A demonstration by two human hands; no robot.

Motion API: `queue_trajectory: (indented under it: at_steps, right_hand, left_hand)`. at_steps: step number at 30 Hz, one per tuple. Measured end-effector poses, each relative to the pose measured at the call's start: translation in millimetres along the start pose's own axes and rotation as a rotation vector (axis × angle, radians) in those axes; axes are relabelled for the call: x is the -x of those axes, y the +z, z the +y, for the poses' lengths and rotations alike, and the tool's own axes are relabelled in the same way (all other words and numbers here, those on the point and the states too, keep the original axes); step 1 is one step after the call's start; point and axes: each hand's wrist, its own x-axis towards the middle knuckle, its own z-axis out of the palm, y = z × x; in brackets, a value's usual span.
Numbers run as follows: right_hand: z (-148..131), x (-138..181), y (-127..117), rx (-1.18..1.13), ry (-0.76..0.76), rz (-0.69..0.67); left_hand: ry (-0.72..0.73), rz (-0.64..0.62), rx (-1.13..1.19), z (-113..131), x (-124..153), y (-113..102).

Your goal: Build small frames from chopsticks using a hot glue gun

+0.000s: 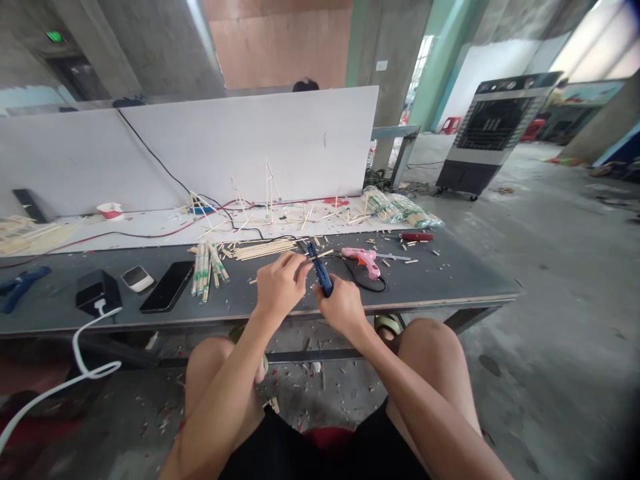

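My right hand (340, 307) is closed round the blue handles of a pair of cutters (320, 270), jaws pointing away from me. My left hand (279, 285) pinches a thin wooden stick (320, 255) held at the cutter's jaws. Both hands hover over the front edge of the dark grey table (450, 280). A pile of loose wooden sticks (265, 249) lies just beyond my left hand. A pink glue gun (364, 260) with a black cord rests to the right of my hands.
Green-wrapped stick bundles (206, 269), a black phone (167, 285), a small white device (137, 278) and a black charger (97, 291) lie to the left. Stick frames (270, 193) stand before a white board (240, 143). Bagged sticks (400, 209) lie at right, a cooler fan (493, 133) beyond.
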Motion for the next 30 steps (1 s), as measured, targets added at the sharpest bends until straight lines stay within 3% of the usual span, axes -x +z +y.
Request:
queue_trajectory:
  at_steps: [6, 13, 19, 30]
  right_hand:
    - [0.8, 3.2, 2.0, -0.069, -0.052, 0.023]
    - [2.2, 4.3, 0.0, -0.028, -0.083, 0.055]
    - [-3.4, 5.1, -3.9, -0.001, -0.051, -0.008]
    - [-0.3, 4.8, 3.2, 0.049, -0.044, -0.004]
  left_hand:
    - [0.087, 0.139, -0.104, 2.6, 0.9, 2.8]
    - [0.079, 0.080, -0.145, 4.3, -0.4, -0.4]
    - [0.044, 0.039, -0.133, 2.0, -0.1, -4.0]
    - [-0.201, -0.275, -0.117, 6.5, -4.5, -4.7]
